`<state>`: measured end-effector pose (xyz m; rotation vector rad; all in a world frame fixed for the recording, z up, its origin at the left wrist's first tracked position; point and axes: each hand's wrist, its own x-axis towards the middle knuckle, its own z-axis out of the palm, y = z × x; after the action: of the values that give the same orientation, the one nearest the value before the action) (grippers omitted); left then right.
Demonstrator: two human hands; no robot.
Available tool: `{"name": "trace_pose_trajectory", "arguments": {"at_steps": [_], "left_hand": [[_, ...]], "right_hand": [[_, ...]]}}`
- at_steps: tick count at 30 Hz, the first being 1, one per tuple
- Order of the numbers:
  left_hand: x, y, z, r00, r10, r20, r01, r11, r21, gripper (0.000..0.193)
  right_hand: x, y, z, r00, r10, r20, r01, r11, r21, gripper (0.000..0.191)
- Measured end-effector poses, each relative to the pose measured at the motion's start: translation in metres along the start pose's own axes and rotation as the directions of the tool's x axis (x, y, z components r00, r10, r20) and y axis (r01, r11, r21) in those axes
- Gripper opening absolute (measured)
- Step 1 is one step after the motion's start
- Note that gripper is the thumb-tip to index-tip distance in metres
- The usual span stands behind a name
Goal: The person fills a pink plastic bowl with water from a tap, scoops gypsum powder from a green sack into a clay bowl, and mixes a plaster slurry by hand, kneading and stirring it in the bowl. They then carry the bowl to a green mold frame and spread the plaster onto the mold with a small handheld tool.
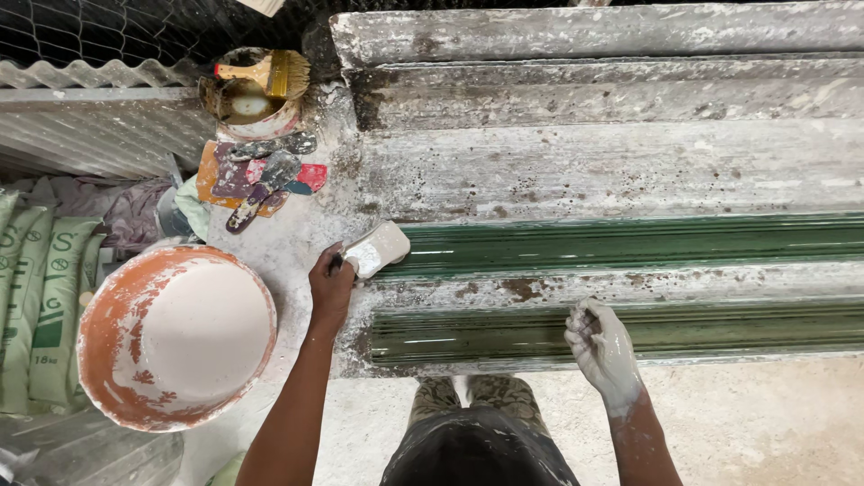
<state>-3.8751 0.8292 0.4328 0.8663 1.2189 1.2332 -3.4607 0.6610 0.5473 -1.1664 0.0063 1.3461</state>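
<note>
Plaster-caked cup (378, 248) grips in left hand (330, 286) over glossy green grooved mould (630, 243); plaster-white right hand (601, 349) rests curled on it.

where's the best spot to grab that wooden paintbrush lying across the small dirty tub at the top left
Probably by the bare wooden handle of the wooden paintbrush, coming from above on its left end. The brush lies flat across the rim of the small stained tub, handle pointing left and clear of the bristles, which look coated. The left hand, now holding a white plaster-covered tool, is nearer than the right hand.
</note>
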Motion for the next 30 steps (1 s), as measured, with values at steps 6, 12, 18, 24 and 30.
{"name": "trace_pose_trajectory", "arguments": {"at_steps": [6, 12, 18, 24, 30], "left_hand": [[0.005, -0.018, 0.032, 0.999, 0.051, 0.017, -0.053, 0.975, 0.215, 0.043], [0.004, -0.045, 0.102, 0.988, 0.116, 0.104, -0.141, 0.951, 0.274, 0.041], [-0.011, -0.076, 0.220, 0.991, 0.063, 0.117, -0.085, 0.977, 0.194, 0.042], [-0.057, -0.115, 0.374, 0.986, 0.075, 0.147, -0.100, 0.980, 0.169, 0.039], [-0.089, -0.146, 0.560, 0.968, 0.051, 0.247, -0.077, 0.992, 0.097, 0.041]], "right_hand": [[0.005, -0.018, -0.028, 1.000, -0.002, 0.007, 0.002, 1.000, 0.026, 0.014], [0.009, -0.055, -0.080, 0.999, -0.048, 0.016, 0.047, 0.998, 0.046, 0.014], [0.034, -0.119, -0.181, 0.993, -0.088, 0.085, 0.076, 0.989, 0.129, 0.018], [0.058, -0.218, -0.304, 0.995, -0.070, 0.075, 0.060, 0.991, 0.121, 0.019], [0.048, -0.318, -0.394, 0.990, -0.132, -0.046, 0.136, 0.987, 0.083, 0.017]]}}
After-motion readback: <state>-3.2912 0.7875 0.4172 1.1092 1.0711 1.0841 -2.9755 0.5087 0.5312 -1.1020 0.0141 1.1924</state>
